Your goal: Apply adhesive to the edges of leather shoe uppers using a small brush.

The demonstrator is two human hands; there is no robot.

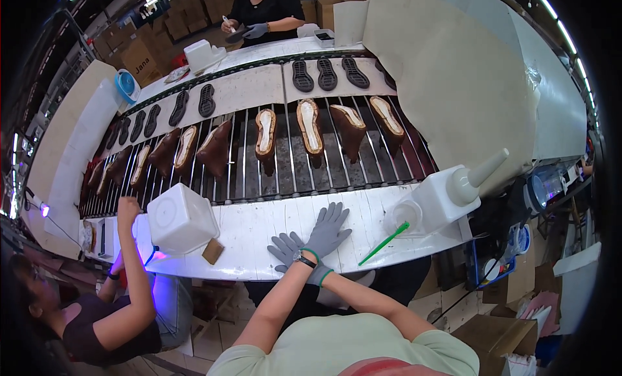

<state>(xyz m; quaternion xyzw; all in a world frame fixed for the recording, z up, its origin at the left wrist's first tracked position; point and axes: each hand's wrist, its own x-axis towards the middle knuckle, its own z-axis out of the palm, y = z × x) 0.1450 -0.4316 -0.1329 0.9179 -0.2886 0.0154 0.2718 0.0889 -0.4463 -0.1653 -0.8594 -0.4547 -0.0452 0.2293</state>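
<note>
My wrists are crossed over the white table ledge [253,227]. My left hand [328,231], in a grey glove with a dark watch at the wrist, lies flat with fingers spread and holds nothing. Beneath that wrist passes my right hand [285,248], also gloved and resting on the ledge, fingers apart and empty. To their right lies a green-handled brush [383,244], beside a white plastic bottle [447,193] with a long nozzle. Beyond the ledge, brown shoe uppers [310,126] sit bottom up on metal conveyor bars [253,175], pale undersides showing.
Black outsoles [328,74] line a shelf behind the bars. A white container [183,218] and a small brown block [212,251] stand left. One co-worker [110,317] sits at left with a raised fist; another [265,16] across handles a dark sole. A large pale panel [453,84] encloses the right.
</note>
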